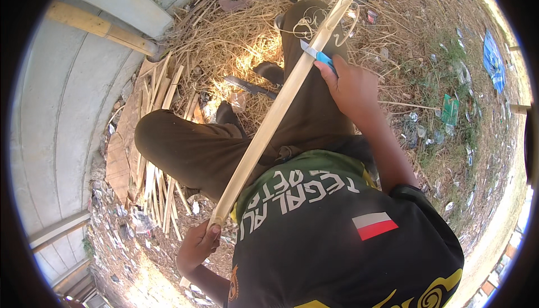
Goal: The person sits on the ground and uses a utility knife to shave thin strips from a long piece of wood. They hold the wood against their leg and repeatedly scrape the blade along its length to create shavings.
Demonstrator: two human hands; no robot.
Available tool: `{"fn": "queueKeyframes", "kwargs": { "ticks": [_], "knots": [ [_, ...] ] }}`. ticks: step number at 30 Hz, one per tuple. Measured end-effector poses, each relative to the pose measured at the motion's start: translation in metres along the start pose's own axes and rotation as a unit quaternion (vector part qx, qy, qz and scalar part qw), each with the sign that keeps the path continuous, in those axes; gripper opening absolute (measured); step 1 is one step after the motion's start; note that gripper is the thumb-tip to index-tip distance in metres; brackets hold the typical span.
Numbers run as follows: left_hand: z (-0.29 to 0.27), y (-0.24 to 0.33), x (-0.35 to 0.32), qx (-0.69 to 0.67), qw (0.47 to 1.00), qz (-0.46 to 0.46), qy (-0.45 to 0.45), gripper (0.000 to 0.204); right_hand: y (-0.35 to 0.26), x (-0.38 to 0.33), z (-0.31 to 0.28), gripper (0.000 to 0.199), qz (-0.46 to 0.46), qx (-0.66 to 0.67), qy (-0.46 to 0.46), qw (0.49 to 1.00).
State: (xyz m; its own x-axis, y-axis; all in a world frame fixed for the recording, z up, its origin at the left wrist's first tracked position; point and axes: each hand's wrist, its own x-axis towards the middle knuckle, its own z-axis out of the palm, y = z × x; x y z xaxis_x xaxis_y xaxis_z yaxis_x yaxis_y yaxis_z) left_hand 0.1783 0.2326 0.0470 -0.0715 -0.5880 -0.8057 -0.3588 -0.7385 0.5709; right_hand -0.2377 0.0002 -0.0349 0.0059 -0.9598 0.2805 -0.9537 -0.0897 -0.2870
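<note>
The right hand (352, 86) is closed around a light-blue cutter knife (324, 61), thumb along the handle, its blade lying across the upper part of a long pale bamboo strip (269, 120); how deep the edge bites cannot be told. The left hand (197, 246) grips the strip near its lower end, thumb on top. Between the two hands the strip runs on a slant, over the person's lap and past the front of the shirt (337, 240), and its far end reaches beyond the right hand. Thin curled shavings (306, 26) hang about the strip just beyond the knife, in front of the dark trousers (185, 139).

Farther out, to the left of the right hand and past the strip, a dark long-bladed tool (245, 85) lies on the ground near the feet. Beyond the left hand, a little to its left, many split strips (163, 196) lie in a loose heap, with brown sheets (119, 159) beside them. Loose straw (216, 44) covers the ground ahead of both hands. To the right of the right hand lie a piece of green plastic (450, 109) and, farther off, a crumpled blue sheet (494, 61). A pale panelled wall (62, 100) stands well to the left of both hands
</note>
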Motion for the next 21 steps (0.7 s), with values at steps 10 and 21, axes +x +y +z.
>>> {"fn": "queueKeyframes", "kwargs": {
  "ticks": [10,21],
  "knots": [
    [-0.003,0.003,-0.010,-0.010,1.000,-0.021,0.011,0.045,-0.015,-0.005,0.007,0.050,0.045,-0.023,0.027,0.998],
    [0.043,0.094,0.052,0.323,0.906,0.207,0.178,0.034,0.019,0.020,-0.034,0.067,0.091,0.217,-0.141,0.962]
  ]
}}
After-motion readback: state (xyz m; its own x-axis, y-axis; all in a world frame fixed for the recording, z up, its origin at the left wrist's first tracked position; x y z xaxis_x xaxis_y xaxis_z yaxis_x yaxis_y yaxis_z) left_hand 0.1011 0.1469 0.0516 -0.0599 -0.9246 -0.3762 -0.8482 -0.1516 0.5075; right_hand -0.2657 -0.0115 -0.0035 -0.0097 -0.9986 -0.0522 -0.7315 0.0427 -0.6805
